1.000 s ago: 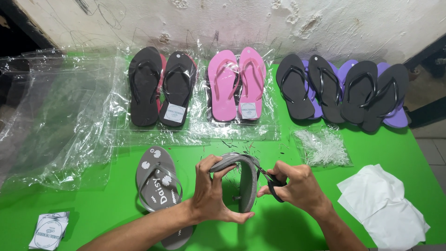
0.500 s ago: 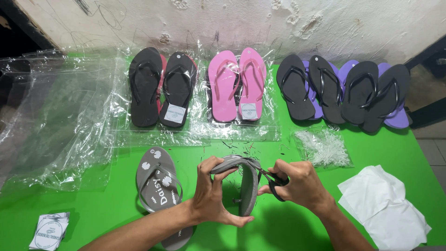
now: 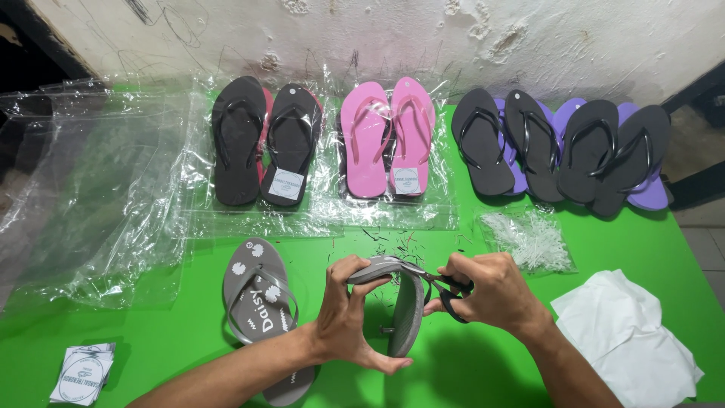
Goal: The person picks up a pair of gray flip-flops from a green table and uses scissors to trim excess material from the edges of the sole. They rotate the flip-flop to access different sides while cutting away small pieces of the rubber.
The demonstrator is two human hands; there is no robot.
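Observation:
My left hand [image 3: 349,316] grips a grey flip-flop [image 3: 406,310] held on edge above the green table [image 3: 189,340], sole turned to the right. My right hand [image 3: 489,293] holds black-handled scissors [image 3: 447,290], their blades pointing left at the top of the sandal near its strap. A matching grey flip-flop [image 3: 260,302] with white flower prints lies flat on the table to the left, partly under my left forearm.
Along the wall lie black sandals [image 3: 260,143] and pink sandals [image 3: 387,140] on clear plastic bags, and black-on-purple sandals [image 3: 559,151]. Clear bags [image 3: 83,204] are heaped at left. A bag of white plastic ties [image 3: 529,238], white paper [image 3: 630,332], a label stack [image 3: 81,372].
Almost nothing: both hands stay on the upright grey flip-flop, and the scissors remain at its top edge.

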